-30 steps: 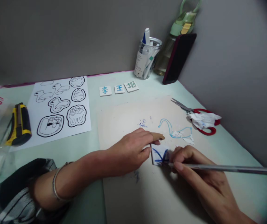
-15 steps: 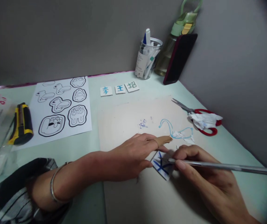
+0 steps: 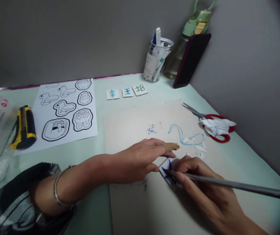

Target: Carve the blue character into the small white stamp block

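A small white block with blue strokes lies tilted on the beige board, part of it hidden under my right hand. My left hand steadies its upper left corner between thumb and fingers; one finger wears a tan bandage. In my right hand is a slim silver carving knife, held like a pen. Its dark tip touches or hovers just over the block's blue marks, near my left thumb.
The board bears a blue swan drawing and white scraps. Red-handled scissors lie right, under crumpled paper. Behind are lettered tiles, a pen jar, a phone and a bottle. Left: a printed sheet, a box cutter.
The knife tip has shifted left across the block, and its handle now slants lower at the far end. My right hand has moved slightly left, covering more of the block.
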Motion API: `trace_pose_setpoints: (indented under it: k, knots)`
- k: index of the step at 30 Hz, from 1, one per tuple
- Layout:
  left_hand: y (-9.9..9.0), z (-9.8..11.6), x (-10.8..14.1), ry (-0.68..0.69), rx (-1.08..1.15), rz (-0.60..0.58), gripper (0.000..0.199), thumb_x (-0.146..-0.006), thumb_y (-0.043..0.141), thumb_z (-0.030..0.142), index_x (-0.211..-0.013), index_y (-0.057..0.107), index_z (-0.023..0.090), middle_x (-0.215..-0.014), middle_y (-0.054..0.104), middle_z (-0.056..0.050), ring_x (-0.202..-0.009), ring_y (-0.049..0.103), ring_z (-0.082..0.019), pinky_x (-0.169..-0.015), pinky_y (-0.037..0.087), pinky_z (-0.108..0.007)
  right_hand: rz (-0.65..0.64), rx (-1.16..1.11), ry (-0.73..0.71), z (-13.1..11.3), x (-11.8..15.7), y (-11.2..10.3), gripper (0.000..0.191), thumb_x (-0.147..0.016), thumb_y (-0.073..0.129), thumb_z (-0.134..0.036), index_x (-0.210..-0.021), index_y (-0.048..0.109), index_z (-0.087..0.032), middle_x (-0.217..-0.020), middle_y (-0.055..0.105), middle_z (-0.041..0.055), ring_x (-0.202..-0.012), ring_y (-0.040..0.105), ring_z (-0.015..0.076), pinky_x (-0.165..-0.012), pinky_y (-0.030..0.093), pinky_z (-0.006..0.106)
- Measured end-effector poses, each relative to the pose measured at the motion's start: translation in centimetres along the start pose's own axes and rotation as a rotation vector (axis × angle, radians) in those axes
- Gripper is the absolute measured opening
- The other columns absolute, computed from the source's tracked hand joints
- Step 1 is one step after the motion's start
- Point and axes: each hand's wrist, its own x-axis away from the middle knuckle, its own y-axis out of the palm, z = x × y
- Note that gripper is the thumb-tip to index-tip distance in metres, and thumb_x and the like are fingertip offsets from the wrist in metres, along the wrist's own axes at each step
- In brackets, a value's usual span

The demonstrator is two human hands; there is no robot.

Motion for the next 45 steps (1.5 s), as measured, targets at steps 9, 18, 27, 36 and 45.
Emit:
trace_pose_setpoints:
  k: [9,18,27,36,45]
  knots:
    - [-0.1,0.1,-0.1,-0.010,-0.008,-0.015,0.067,-0.090,0.056,-0.001,-0.150,0.036,0.020,-0.148,0.053,-0.012,-0.142,0.040,-0.023,-0.119,0.033,-0.044,-0.023,0.018,-0.019,0.3,0.1,0.2,0.013,-0.101,0.047,-0.016,-0.092,0.050,-0.026,-0.081,0.058,-0.0011,-0.073,0.058,0.0155,-0.061,0.046,0.027]
    - [-0.1,0.3,-0.1,0.003,-0.035,-0.004,0.063,-0.089,0.054,-0.003,-0.147,0.038,0.012,-0.147,0.053,-0.016,-0.140,0.042,-0.022,-0.118,0.034,-0.040,-0.112,0.013,0.021,0.1,-0.1,-0.2,0.009,-0.104,0.044,-0.022,-0.098,0.049,-0.028,-0.088,0.057,-0.0007,-0.079,0.057,0.0159,-0.066,0.046,0.029]
    - [0.1,0.1,0.0,0.039,-0.047,0.031,0.057,-0.091,0.055,0.000,-0.144,0.041,0.015,-0.142,0.056,-0.016,-0.138,0.045,-0.023,-0.116,0.037,-0.042,-0.165,-0.014,0.071,0.4,0.3,-0.6,0.009,-0.104,0.044,-0.023,-0.098,0.049,-0.027,-0.093,0.056,-0.0005,-0.082,0.055,0.0160,-0.070,0.045,0.032]
    - [0.1,0.3,0.0,0.019,-0.057,0.025,0.056,-0.090,0.054,-0.001,-0.142,0.043,0.014,-0.141,0.056,-0.015,-0.137,0.045,-0.023,-0.116,0.037,-0.042,-0.178,0.017,0.080,-0.2,0.2,-0.9,0.012,-0.105,0.042,-0.026,-0.096,0.049,-0.027,-0.092,0.058,-0.0002,-0.082,0.056,0.0168,-0.069,0.046,0.032]
    - [0.2,0.4,0.0,0.012,-0.058,0.028,0.053,-0.090,0.055,0.001,-0.140,0.045,0.014,-0.139,0.057,-0.015,-0.137,0.045,-0.023,-0.116,0.036,-0.041,-0.203,-0.036,0.120,0.2,0.2,-0.8,0.013,-0.106,0.042,-0.029,-0.094,0.048,-0.027,-0.092,0.056,-0.0012,-0.082,0.053,0.0165,-0.070,0.044,0.032]
